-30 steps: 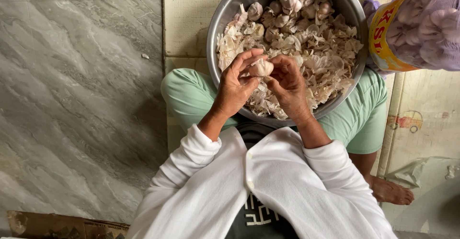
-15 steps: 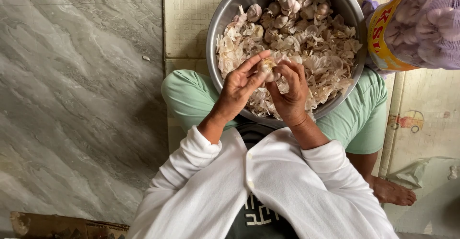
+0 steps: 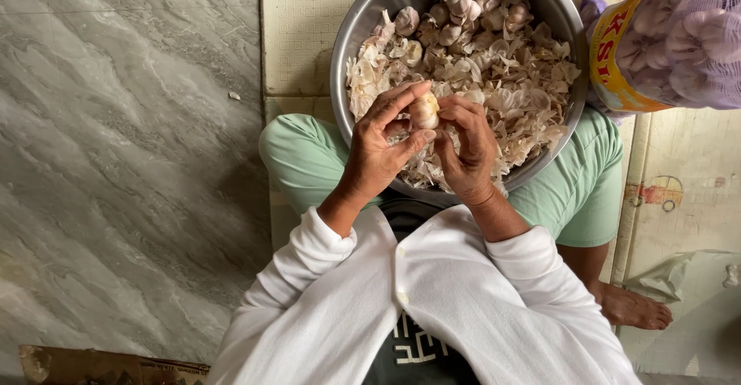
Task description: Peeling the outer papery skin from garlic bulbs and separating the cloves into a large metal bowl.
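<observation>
Pinching one garlic bulb (image 3: 424, 110) between them, both hands hover just above the near side of a bowl (image 3: 349, 33): the left hand (image 3: 380, 149) curls around the bulb with thumb below and fingertips on top, and the right hand (image 3: 467, 149) presses its thumb and fingers against the bulb's other side. The single round steel bowl rests on the person's lap, between knees in green trousers (image 3: 302, 153), and is filled mostly with loose papery garlic skins (image 3: 505, 99); several whole bulbs (image 3: 455, 6) lie heaped at its far edge, too overlapped to count exactly. Just beside the bowl's right rim sits one purple mesh sack (image 3: 679, 37) with a yellow band, packed with more garlic. White sleeves (image 3: 324, 277) cover both forearms. One bare foot (image 3: 634, 308) rests on the floor (image 3: 116, 161).
</observation>
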